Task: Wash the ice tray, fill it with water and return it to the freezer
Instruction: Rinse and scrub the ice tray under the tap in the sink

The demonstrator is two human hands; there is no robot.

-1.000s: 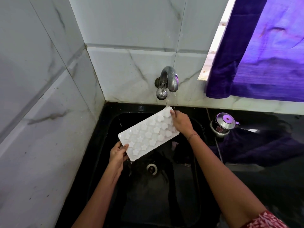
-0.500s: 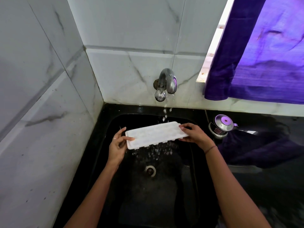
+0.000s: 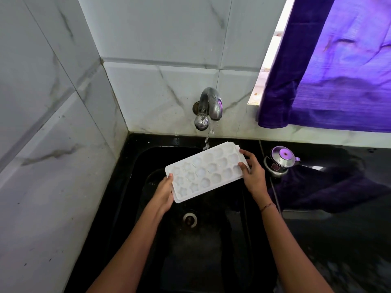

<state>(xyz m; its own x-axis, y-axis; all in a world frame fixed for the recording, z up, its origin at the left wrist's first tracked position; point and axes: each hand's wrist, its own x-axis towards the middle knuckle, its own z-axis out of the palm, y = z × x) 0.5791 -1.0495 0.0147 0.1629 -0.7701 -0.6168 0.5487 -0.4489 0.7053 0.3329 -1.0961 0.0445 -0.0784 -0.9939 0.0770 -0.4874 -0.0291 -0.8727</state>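
Note:
A white ice tray (image 3: 206, 171) with flower-shaped cups faces up over the black sink (image 3: 135, 187), its far end under the tap. My left hand (image 3: 164, 192) grips its near left corner. My right hand (image 3: 252, 173) holds the right end, with fingers over the rim. A thin stream of water falls from the steel tap (image 3: 208, 108) onto the tray's far edge.
The sink drain (image 3: 190, 218) lies below the tray. A small steel pot with a lid (image 3: 279, 160) stands on the black counter to the right. A purple curtain (image 3: 330, 66) hangs at the upper right. Marble-tiled walls close the left and back.
The tray was tipped on edge, spilling water into the sink. It is now turned cups-up under the stream, with both hands still on its ends.

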